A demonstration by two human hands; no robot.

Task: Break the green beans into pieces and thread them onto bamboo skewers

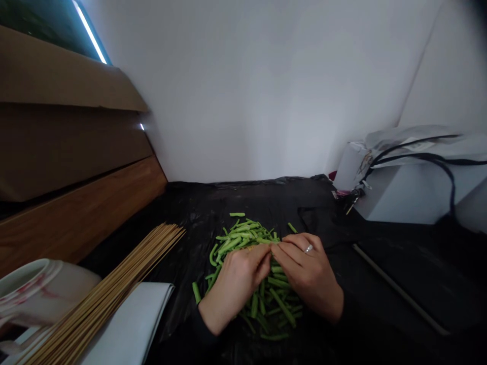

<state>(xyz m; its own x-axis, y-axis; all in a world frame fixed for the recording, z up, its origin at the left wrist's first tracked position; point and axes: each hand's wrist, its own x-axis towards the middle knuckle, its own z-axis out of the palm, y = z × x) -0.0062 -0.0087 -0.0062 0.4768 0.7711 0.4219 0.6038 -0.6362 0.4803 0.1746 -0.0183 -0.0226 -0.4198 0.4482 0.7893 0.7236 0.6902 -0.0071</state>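
A loose pile of cut green beans (281, 299) lies on the black plastic-covered table. Over its middle, the fingertips of both hands meet. My left hand (239, 274) is closed in a pinch, thumb and fingers pressed together on a green bean (266, 241) that shows only in part behind the fingertips. My right hand (308, 274), with a ring on one finger, is likewise closed at the same spot, its fingertips touching the left ones. Most of what lies between the fingers is hidden.
A bundle of thin wooden sticks (125, 274) lies at the left across a folded white sheet (133, 319), beside a white mug (49, 289). Cardboard (68, 132) stands behind them. At the right are a white box (403, 192) with black cords and a dark flat object (418, 284).
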